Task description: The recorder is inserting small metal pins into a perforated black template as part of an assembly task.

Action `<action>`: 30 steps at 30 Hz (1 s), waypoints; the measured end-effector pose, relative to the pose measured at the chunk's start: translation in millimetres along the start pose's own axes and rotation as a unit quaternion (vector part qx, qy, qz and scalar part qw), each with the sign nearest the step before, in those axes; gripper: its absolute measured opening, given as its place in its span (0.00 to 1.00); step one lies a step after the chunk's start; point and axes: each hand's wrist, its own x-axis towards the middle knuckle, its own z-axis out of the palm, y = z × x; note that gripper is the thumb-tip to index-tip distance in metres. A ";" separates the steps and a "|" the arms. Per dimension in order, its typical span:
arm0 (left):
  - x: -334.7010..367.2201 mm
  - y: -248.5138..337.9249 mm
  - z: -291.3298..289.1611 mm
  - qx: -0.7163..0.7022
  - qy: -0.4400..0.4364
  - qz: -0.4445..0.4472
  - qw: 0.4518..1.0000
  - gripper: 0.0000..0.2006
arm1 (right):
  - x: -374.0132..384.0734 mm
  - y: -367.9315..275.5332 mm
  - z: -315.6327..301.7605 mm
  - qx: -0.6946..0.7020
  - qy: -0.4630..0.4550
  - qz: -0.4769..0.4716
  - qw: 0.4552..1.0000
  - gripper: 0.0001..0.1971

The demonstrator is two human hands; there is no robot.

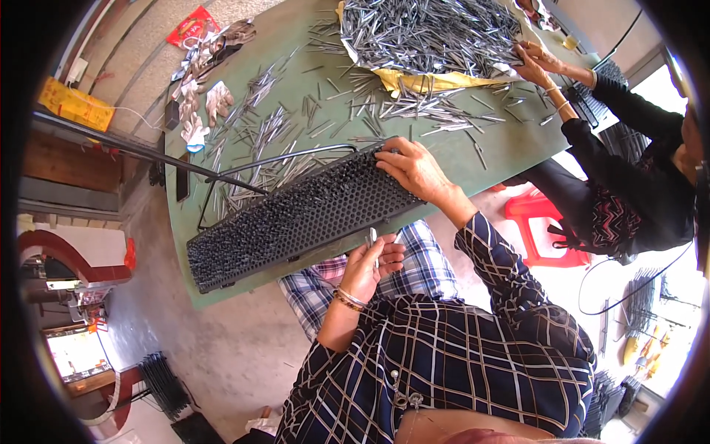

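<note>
A long black perforated rack [310, 214] lies tilted across the table's near edge. Its left and upper parts are packed with short dark pieces standing in the holes, while bare holes show along the lower right. My right hand [414, 169] is at the rack's upper right end, fingers bent together over the holes; anything in its fingertips is too small to make out. Below the rack's front edge, my left hand [364, 268] is raised and holds a few thin grey metal strips [373, 244] upright between thumb and fingers.
Loose metal strips [274, 133] scatter over the green table [307, 81]. A large heap [436, 37] sits on a yellow-edged sack [429, 81] at the back. Gloves [218, 102] lie far left. Another person's hands [536, 63] work at the right, near a red stool [536, 222].
</note>
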 end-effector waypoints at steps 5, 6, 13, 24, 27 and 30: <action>-1.7 -1.1 0.1 0.005 -0.002 0.009 1.000 0.16 | -7.9 3.0 5.5 0.061 0.056 0.073 0.994 0.09; -0.9 -2.2 0.5 0.006 -0.004 0.010 1.000 0.16 | -9.2 3.3 5.4 0.058 0.056 0.073 0.994 0.09; -3.2 5.0 9.4 0.002 -0.023 -0.003 1.000 0.17 | -5.7 -16.5 -12.2 0.123 0.081 0.158 0.976 0.08; 7.6 14.9 20.7 0.015 -0.123 0.041 0.992 0.14 | -45.8 -62.0 -16.7 0.513 -0.148 0.283 0.797 0.11; 6.9 15.7 21.8 0.038 -0.121 0.026 0.992 0.14 | -44.8 -63.4 -21.1 0.514 -0.170 0.319 0.777 0.09; 4.9 12.9 17.7 0.030 -0.097 0.028 0.994 0.14 | -52.2 -64.0 -12.0 0.530 -0.133 0.350 0.761 0.09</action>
